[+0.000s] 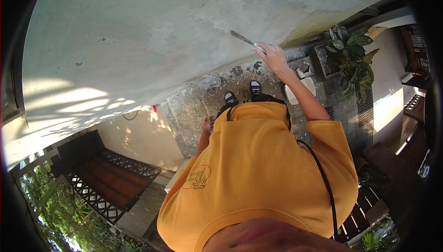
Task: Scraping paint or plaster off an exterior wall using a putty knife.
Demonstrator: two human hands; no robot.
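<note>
My right hand (272, 57), dusted with white, grips the handle of a putty knife (243, 38). The long blade points up and left, its tip at or close to the wall (138, 40); contact cannot be told. Near that tip lies a lighter, rough-edged patch (225, 11) on the plastered surface, with a second pale patch to its left. My left hand (206, 123) hangs low beside my body, partly hidden by the shirt; whether its fingers hold anything cannot be made out.
On the stained ground (188, 108) by the wall lies a clear plastic bag (211, 79). A whitish container (300, 91) stands right of my feet. Further right, a leafy plant (356, 56) grows beside a square planter (325, 61). A bench-like wood and lattice structure (114, 179) is at lower left.
</note>
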